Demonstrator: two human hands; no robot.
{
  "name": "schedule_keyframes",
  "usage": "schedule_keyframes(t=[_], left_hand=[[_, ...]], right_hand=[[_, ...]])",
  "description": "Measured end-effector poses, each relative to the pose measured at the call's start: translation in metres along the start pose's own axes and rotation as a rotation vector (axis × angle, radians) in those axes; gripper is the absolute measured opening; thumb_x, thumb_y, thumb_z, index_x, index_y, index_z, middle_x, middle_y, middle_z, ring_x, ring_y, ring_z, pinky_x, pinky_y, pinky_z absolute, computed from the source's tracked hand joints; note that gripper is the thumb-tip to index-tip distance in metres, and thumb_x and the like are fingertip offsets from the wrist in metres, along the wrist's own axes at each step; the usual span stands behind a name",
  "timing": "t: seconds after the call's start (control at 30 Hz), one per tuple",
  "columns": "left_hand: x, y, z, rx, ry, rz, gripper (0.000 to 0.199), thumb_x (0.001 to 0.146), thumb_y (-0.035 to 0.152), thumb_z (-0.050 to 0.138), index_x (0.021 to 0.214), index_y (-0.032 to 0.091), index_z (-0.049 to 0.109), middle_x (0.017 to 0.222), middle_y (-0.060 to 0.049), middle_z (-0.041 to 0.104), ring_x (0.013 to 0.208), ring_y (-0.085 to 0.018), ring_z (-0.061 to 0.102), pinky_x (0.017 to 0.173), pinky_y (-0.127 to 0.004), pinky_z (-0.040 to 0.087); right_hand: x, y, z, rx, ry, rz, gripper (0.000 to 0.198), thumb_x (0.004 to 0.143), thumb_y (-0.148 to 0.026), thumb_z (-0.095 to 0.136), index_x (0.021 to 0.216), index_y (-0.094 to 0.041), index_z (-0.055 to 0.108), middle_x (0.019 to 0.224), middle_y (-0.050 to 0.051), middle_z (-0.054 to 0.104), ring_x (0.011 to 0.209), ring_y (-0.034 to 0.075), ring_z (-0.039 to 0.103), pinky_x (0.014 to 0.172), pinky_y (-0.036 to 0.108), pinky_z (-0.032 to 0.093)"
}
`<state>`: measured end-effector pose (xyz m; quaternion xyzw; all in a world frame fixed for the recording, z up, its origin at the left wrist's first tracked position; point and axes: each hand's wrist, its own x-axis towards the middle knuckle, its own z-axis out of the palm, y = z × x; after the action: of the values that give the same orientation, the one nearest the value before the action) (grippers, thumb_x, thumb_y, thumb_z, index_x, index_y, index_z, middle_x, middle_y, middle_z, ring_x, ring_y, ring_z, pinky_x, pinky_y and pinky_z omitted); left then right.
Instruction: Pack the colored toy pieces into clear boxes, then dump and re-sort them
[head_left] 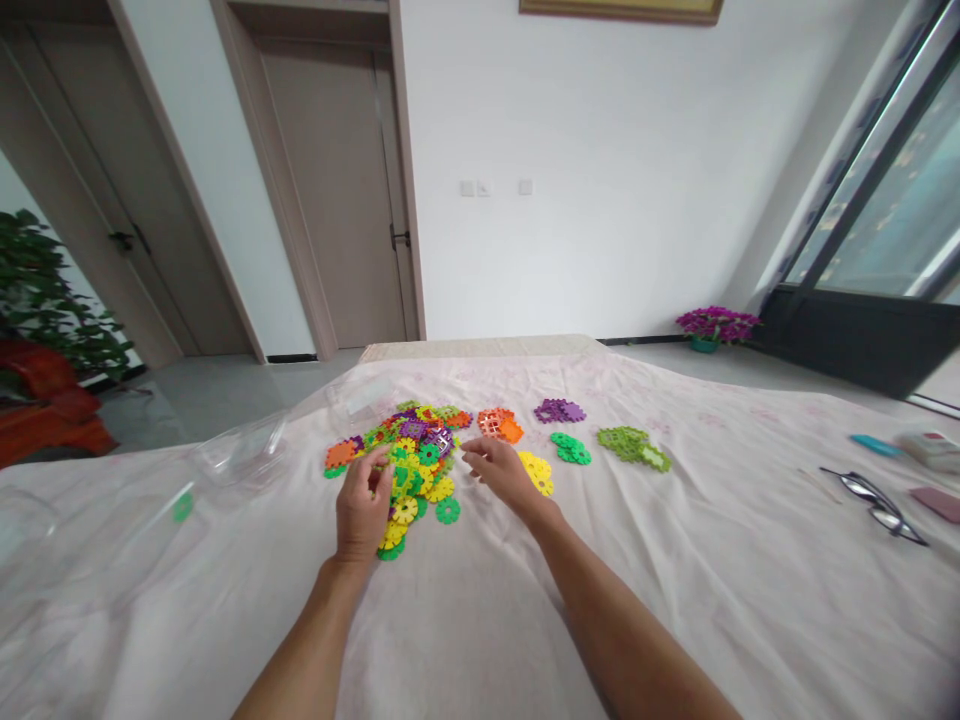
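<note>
A mixed heap of flat plastic snowflake-shaped interlocking discs [409, 475] in yellow, green, orange and purple lies on the cloth between my hands. My left hand [364, 508] rests at the heap's left side, fingers curved and thumb apart, with its fingertips at the discs. On the other side, my right hand [506, 475] hovers by the heap's right edge, fingers loosely bent and nothing visible in them. Sorted by colour beyond and beside it are orange discs [500, 425], purple discs [559, 410], green discs [571, 448], yellow discs [538, 472] and light green discs [634, 446].
Clear plastic containers [244, 450] stand on the left of the pale tablecloth [712, 580], one near a lone green disc [182, 507]. Eyeglasses [874, 505], a blue item [875, 445] and a dark red item [936, 503] lie at the right.
</note>
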<state>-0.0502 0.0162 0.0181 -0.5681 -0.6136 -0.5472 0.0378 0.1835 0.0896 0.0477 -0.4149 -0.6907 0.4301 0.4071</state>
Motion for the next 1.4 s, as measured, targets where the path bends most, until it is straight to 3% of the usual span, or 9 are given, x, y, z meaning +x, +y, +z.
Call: schedule_keyframes(t=[0.13,0.23,0.37,0.57,0.8,1.03,1.17,1.27,1.4], left_hand=[[-0.007,0.017,0.009,-0.088,-0.042,0.041,0.030,0.096,0.037,0.052,0.118,0.021,0.063,0.103,-0.006,0.068,0.086,-0.017,0.066,0.083,-0.031,0.055],[-0.012,0.026,0.014,-0.126,-0.094,0.081,0.027,0.096,0.037,0.052,0.114,0.021,0.065,0.108,-0.008,0.070,0.092,-0.018,0.067,0.084,-0.032,0.055],[-0.014,0.027,0.015,-0.164,-0.153,0.056,0.029,0.097,0.038,0.049,0.115,0.021,0.064,0.112,-0.008,0.071,0.101,-0.019,0.067,0.089,-0.033,0.055],[-0.009,0.012,0.008,-0.133,-0.191,-0.114,0.034,0.097,0.041,0.044,0.114,0.022,0.066,0.111,-0.006,0.073,0.096,-0.020,0.071,0.085,-0.033,0.057],[-0.005,-0.002,0.004,-0.041,-0.153,-0.178,0.032,0.094,0.039,0.047,0.110,0.023,0.069,0.095,-0.003,0.076,0.083,-0.019,0.072,0.079,-0.030,0.055],[0.003,0.008,-0.011,0.288,-0.160,-0.158,0.027,0.094,0.032,0.046,0.106,0.026,0.069,0.107,-0.003,0.075,0.087,-0.018,0.068,0.073,-0.027,0.049],[0.019,-0.001,-0.029,0.483,-0.229,-0.233,0.029,0.092,0.043,0.046,0.091,0.026,0.070,0.094,-0.004,0.075,0.076,-0.021,0.067,0.060,-0.027,0.042],[0.030,-0.019,-0.043,0.449,-0.439,-0.362,0.031,0.082,0.054,0.057,0.088,0.026,0.071,0.078,-0.004,0.074,0.063,-0.022,0.066,0.053,-0.027,0.040],[0.031,-0.029,-0.060,0.052,-0.778,-0.566,0.064,0.069,0.049,0.071,0.126,0.021,0.061,0.064,0.001,0.068,0.051,-0.019,0.063,0.045,-0.025,0.042]], right_hand=[[-0.012,-0.014,0.016,-0.146,-0.187,-0.203,0.027,0.085,-0.038,0.065,0.105,-0.021,0.071,0.109,0.004,0.070,0.085,0.016,0.066,0.074,0.026,0.051],[-0.018,-0.020,0.024,-0.196,-0.306,-0.194,0.013,0.083,-0.032,0.066,0.084,-0.019,0.066,0.083,-0.001,0.067,0.070,0.012,0.062,0.061,0.021,0.046],[-0.017,-0.021,0.021,-0.220,-0.311,-0.108,0.020,0.082,-0.023,0.060,0.064,-0.019,0.052,0.057,-0.006,0.053,0.054,0.009,0.055,0.049,0.018,0.035],[0.001,-0.009,-0.016,-0.103,-0.094,-0.003,0.014,0.081,-0.028,0.060,0.071,-0.018,0.060,0.066,-0.001,0.067,0.055,0.010,0.063,0.049,0.018,0.042],[0.012,0.017,-0.079,0.123,0.465,0.169,0.020,0.075,-0.031,0.070,0.067,-0.018,0.057,0.056,0.000,0.065,0.045,0.010,0.058,0.042,0.018,0.043],[0.004,0.041,-0.143,0.689,0.963,0.245,0.020,0.077,-0.025,0.075,0.076,-0.016,0.058,0.069,0.000,0.069,0.056,0.009,0.063,0.050,0.018,0.055],[0.000,0.050,-0.152,0.904,0.949,0.371,0.011,0.082,-0.007,0.063,0.079,-0.015,0.056,0.072,0.001,0.069,0.057,0.007,0.063,0.057,0.016,0.058],[0.003,0.048,-0.140,0.904,0.872,0.363,0.012,0.079,-0.003,0.059,0.085,-0.013,0.062,0.076,0.004,0.071,0.057,0.008,0.063,0.056,0.017,0.057],[0.009,0.036,-0.113,0.774,0.713,0.333,0.022,0.074,-0.004,0.064,0.094,-0.013,0.069,0.075,0.004,0.073,0.054,0.009,0.063,0.050,0.017,0.055]])
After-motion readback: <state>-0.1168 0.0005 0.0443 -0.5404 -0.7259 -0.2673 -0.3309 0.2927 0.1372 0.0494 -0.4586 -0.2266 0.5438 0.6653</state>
